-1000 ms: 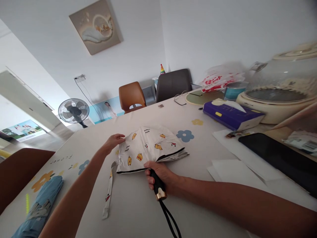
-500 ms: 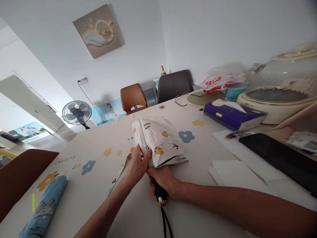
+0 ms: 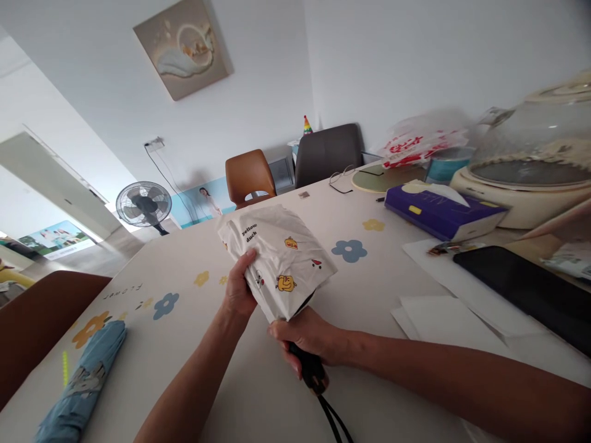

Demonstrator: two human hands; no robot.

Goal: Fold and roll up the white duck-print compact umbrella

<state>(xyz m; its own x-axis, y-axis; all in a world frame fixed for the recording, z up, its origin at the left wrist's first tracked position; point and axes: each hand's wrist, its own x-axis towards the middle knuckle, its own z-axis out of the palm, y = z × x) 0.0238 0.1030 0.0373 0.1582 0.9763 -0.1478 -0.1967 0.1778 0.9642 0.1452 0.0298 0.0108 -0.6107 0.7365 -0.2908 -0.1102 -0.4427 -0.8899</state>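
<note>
Across the table (image 3: 184,375): white umbrella (image 3: 298,261) is slanting inside the edges.
Left hand (image 3: 241,286): is pinching canopy (image 3: 272,246)'s left edge.
Right hand (image 3: 318,335): is clasping black handle (image 3: 310,368).
Leftward room: is running to blue umbrella (image 3: 83,394).

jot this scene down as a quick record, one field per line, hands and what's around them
left hand: thumb on the fabric of the white umbrella
right hand: wrapped around its black handle
print: yellow characters, words "yellow duck"
table, left: folded blue umbrella
table, right: purple tissue box
beyond table: brown chair, dark grey chair, fan
</note>
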